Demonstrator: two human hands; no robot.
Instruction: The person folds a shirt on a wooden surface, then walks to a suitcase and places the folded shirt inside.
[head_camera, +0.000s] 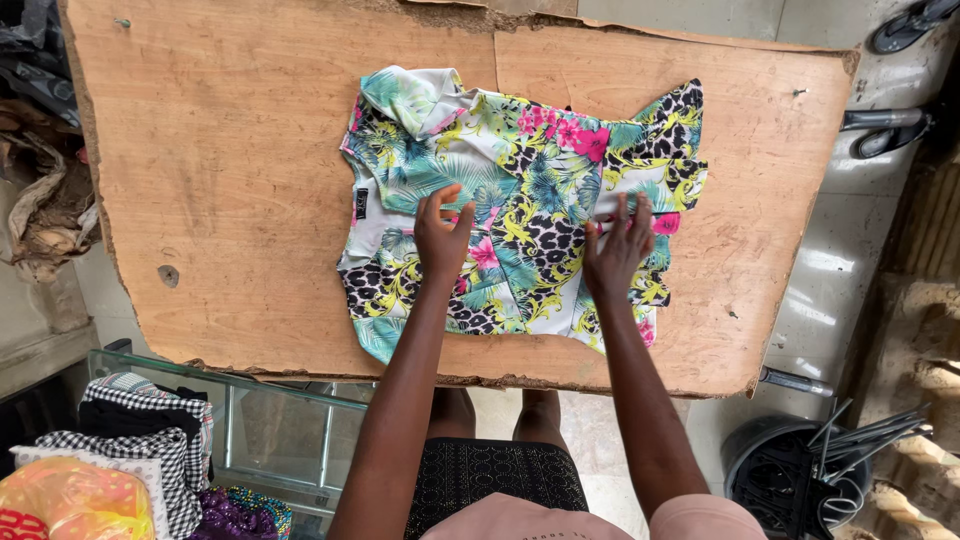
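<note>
Your left hand (441, 236) lies flat on the printed top (520, 205), fingers spread and pressing down near its left half; its grip is released, holding nothing. Your right hand (614, 250) rests on the right half of the same garment, fingers stretched forward onto the fabric, grip likewise released. The top, a tropical leaf, flower and leopard pattern in teal, yellow, pink and black, lies spread on the middle of the wooden worktop (220, 170), with one sleeve folded at the far left corner. Below the worktop's near edge, to your left, a glass shelf (270, 400) shows, with checked clothes (150, 430) piled beside it. A dark basket (790, 470) stands on the floor to your right.
</note>
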